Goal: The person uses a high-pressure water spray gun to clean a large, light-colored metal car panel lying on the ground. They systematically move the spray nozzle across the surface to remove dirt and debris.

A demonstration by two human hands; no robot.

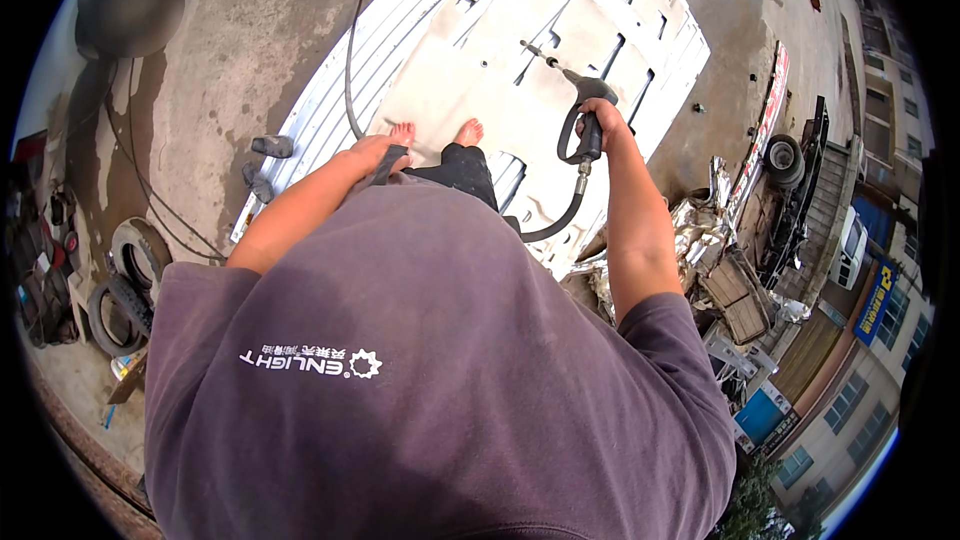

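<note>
My right hand (607,118) is closed around the grip of a black pressure washer gun (582,105). The gun's short metal lance (537,52) points away and to the left, over a pale slotted panel (440,70). From the grip's lower end a black hose (562,224) curves under my shirt. My left hand (378,153) is closed at my waist, by a dark strip of cloth or strap (388,166); what its fingers hold is unclear. Another stretch of black hose (350,80) runs down to beside that hand. My bare feet (470,131) stand on the panel.
White ribbed sheet (330,110) edges the panel on the left, with dark shoes (272,146) on it. Old tyres (118,315) and a trailing cable (145,185) lie farther left. Crumpled scrap metal (700,230), a wheel (785,160) and a broken wooden piece (735,298) crowd the right.
</note>
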